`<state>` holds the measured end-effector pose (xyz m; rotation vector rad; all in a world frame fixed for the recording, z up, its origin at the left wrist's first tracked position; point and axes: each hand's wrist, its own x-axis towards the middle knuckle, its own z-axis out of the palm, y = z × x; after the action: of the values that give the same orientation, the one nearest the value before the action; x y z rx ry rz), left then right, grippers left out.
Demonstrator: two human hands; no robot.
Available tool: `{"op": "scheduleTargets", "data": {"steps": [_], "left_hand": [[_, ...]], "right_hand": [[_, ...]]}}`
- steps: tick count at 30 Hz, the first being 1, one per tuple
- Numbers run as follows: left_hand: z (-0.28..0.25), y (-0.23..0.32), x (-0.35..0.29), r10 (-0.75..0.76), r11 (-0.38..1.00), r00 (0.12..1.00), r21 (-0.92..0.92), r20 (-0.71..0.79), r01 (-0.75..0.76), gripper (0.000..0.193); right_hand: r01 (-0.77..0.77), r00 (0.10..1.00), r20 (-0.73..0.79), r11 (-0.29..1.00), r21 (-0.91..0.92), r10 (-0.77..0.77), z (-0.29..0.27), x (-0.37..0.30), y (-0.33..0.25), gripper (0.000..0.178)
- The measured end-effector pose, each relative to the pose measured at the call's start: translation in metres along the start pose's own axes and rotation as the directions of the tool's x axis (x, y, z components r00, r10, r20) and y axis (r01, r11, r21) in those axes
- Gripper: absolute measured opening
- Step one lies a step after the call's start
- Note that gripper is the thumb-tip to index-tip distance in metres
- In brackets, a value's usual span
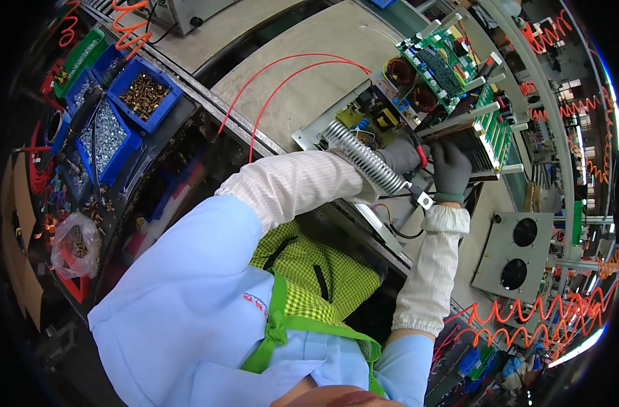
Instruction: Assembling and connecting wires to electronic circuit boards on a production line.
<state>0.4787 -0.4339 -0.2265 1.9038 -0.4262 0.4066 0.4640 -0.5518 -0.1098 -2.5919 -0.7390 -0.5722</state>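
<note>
My left hand, in a grey glove, reaches into an open electronics unit on the bench. Its fingers are bent beside a thick red cable, and the steel coil spring in front hides part of them. Close by, my right hand, gloved too, has its fingers curled at the dark finned heat sink; its fingertips are hidden. A green circuit board with copper-wound ring coils stands above. At the spring's lower end is a metal block.
On the left, blue bins hold brass screws and silver fasteners; a plastic bag lies below them. Two thin red leads arc across the bench. A grey panel with two fans stands right, near orange coiled hoses.
</note>
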Motion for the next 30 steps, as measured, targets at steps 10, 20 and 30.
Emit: {"op": "scheduleTargets", "data": {"steps": [10,20,30], "left_hand": [[0.004,-0.002,0.003,-0.001,0.992,0.997,0.123,0.081,-0.009,0.017],[-0.006,0.010,0.003,0.096,0.922,0.982,0.358,0.163,-0.150,0.014],[-0.005,0.005,0.001,0.189,0.904,0.967,0.353,0.174,-0.240,0.012]], "right_hand": [[-0.150,0.984,0.031,0.901,-0.406,0.178,-0.001,-0.017,0.003,0.025],[-0.157,0.988,-0.041,0.960,-0.232,0.152,0.002,-0.021,0.004,0.023],[-0.144,0.974,0.113,0.925,-0.352,0.195,0.004,-0.011,0.002,0.018]]}}
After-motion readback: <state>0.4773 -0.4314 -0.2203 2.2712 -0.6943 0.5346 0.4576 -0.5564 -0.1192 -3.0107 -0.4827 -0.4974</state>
